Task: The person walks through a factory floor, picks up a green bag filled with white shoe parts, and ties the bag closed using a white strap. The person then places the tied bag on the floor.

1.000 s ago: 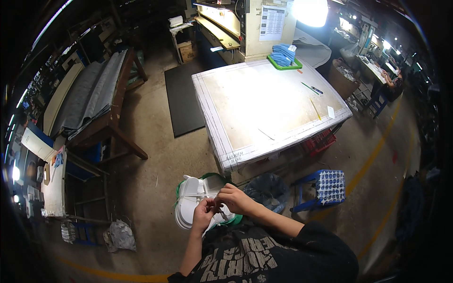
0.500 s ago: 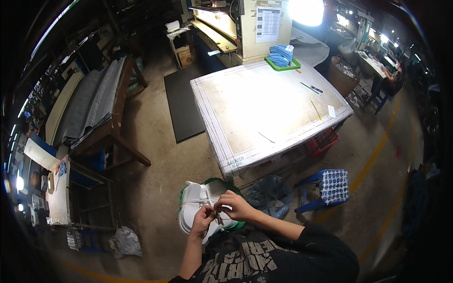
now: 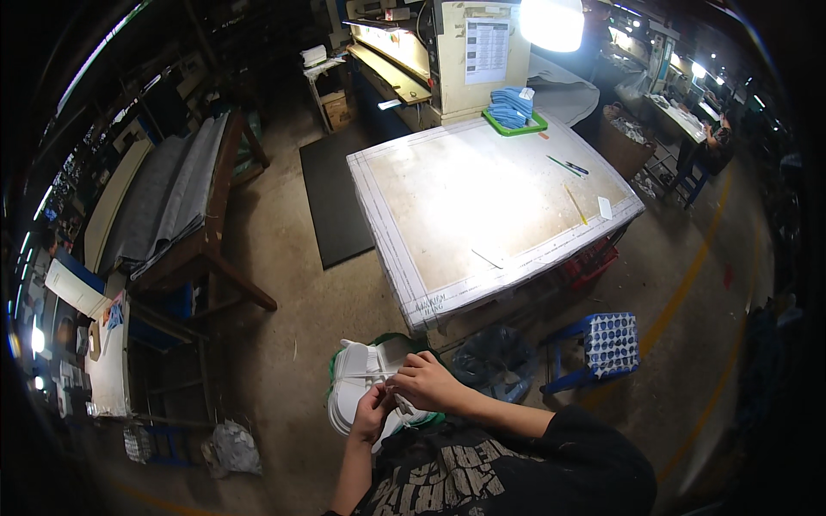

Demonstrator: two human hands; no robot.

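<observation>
In front of my body a bundle of flat white cut pieces with rounded edges [image 3: 348, 391] sits in a green bag [image 3: 433, 420]. A thin white string [image 3: 361, 376] crosses the bundle and runs toward my fingers. My left hand [image 3: 372, 413] is closed in a pinch at the near side of the bundle. Just right of it and slightly higher, my right hand [image 3: 423, 383] is also closed, its fingertips meeting those of the left. What lies between the fingertips is too small and covered to make out. Both hands hide part of the bundle.
Ahead stands a white-topped table [image 3: 482, 206] with a green tray [image 3: 516, 127] of folded blue cloth, pens and a white card. A dark plastic bag [image 3: 495, 361] and blue stool [image 3: 594, 348] are to the right. Grey fabric [image 3: 172, 189] lies on a left bench. A person [image 3: 718, 142] sits far right.
My right hand has rolled over and settled lower, closer against the left fingertips. My left hand stays almost in place. The view has shifted slightly.
</observation>
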